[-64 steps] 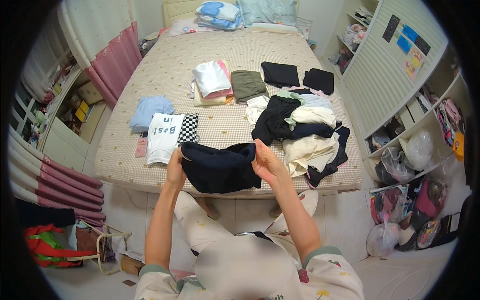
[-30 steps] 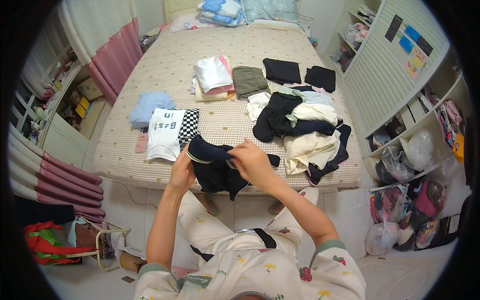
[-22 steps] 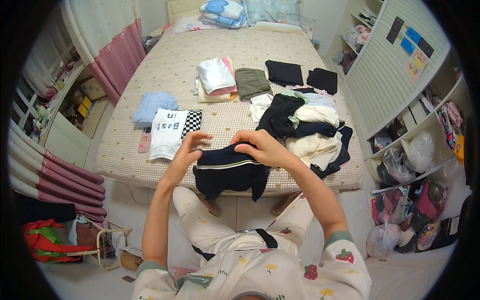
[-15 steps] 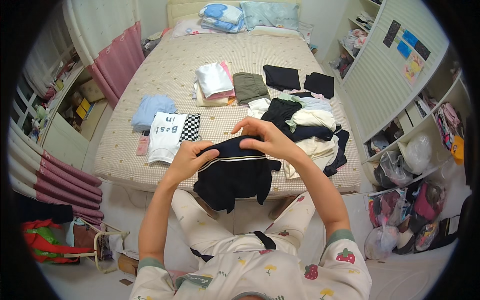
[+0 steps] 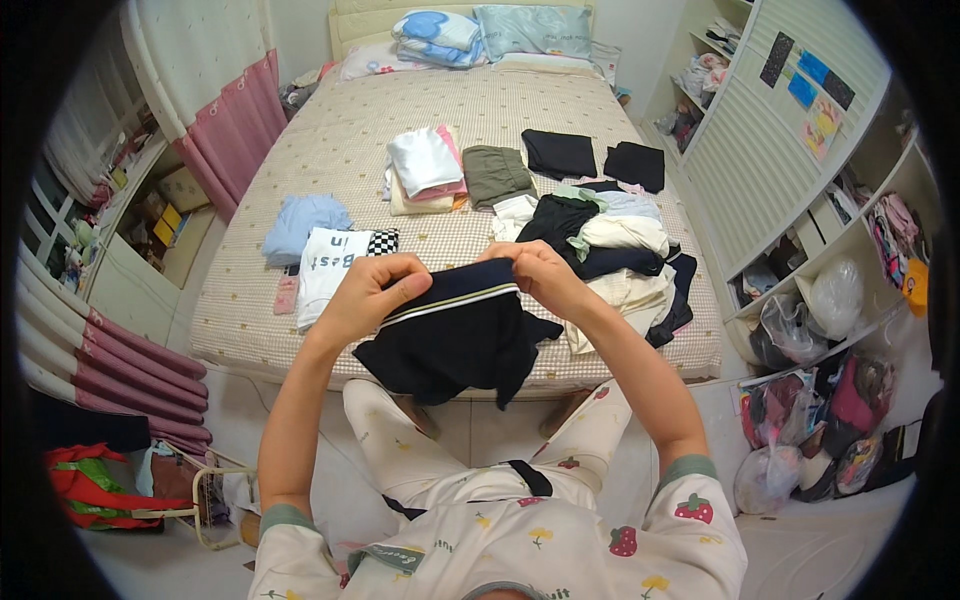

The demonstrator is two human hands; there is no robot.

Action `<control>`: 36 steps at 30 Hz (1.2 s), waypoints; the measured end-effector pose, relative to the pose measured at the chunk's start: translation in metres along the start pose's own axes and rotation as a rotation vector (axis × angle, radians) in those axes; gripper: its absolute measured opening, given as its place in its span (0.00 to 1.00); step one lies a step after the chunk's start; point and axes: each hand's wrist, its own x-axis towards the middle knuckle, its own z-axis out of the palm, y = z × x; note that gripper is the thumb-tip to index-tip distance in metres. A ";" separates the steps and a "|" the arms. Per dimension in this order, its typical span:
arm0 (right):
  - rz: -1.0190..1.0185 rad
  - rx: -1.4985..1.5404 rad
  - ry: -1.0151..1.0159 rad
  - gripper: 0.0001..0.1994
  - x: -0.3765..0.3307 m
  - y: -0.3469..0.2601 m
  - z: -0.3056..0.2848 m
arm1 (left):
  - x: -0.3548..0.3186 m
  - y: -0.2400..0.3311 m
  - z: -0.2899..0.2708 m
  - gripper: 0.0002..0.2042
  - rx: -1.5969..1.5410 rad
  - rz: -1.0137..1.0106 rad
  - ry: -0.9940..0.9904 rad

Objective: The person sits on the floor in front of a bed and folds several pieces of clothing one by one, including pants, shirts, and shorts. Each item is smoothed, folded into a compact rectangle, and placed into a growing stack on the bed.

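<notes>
Between my hands hangs a dark garment (image 5: pixel 450 350) with a navy band and thin white and yellow stripes along its upper edge; I cannot tell its exact kind. My left hand (image 5: pixel 375 292) pinches one end of the band and my right hand (image 5: pixel 545 275) grips the other, so the band is stretched between them. The cloth below droops in front of the bed's near edge. Just beyond my left hand lies a white printed shirt (image 5: pixel 322 280) with a black-and-white checked part. Past my right hand is a loose heap of clothes, with a black piece (image 5: pixel 552 222) and cream pieces (image 5: pixel 625 305).
On the bed (image 5: pixel 330 165) are a light blue garment (image 5: pixel 305 226), a folded white stack (image 5: pixel 427 163), olive shorts (image 5: pixel 497 175) and folded black pieces (image 5: pixel 558 153). Shelves with bags (image 5: pixel 835 295) stand right; a pink-and-white curtain (image 5: pixel 235 130) hangs left. A metal-framed rack (image 5: pixel 205 500) stands lower left.
My hands have moved apart, the left one leftward and the right one rightward. The striped band is now pulled straighter, and the dark cloth spreads wider and hangs slightly higher.
</notes>
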 end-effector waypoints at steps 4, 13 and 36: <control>-0.021 -0.302 0.006 0.21 -0.006 0.005 0.005 | 0.006 0.003 -0.009 0.12 -0.213 -0.009 0.103; 0.064 -1.016 0.326 0.17 -0.009 0.046 0.008 | 0.022 0.016 -0.006 0.07 -0.416 -0.136 0.202; -0.664 -1.476 0.747 0.06 0.032 -0.141 -0.029 | 0.056 -0.113 0.020 0.13 0.306 -0.070 0.222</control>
